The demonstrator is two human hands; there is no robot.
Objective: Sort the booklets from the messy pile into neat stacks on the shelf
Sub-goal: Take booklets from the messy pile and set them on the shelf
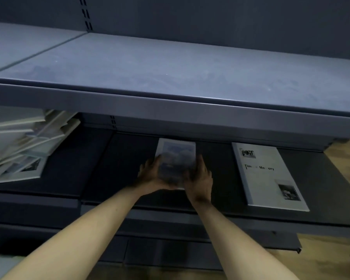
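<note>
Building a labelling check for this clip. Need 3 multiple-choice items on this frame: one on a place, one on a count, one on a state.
1. Where is the messy pile of booklets?
A. Left end of the lower shelf
B. On the upper shelf
C. On the floor

2. How many hands hold the cloud-cover booklet?
A. None
B. One
C. Two

3. How does the white booklet on the right lie?
A. Standing upright
B. Flat, cover up
C. Open in the middle

Answers:
1. A: the pile sits at the left of the lower shelf, under the upper shelf.
2. C: the left hand and the right hand grip its two sides.
3. B: it lies flat and closed, with its printed cover facing up, and neither hand touches it.
</note>
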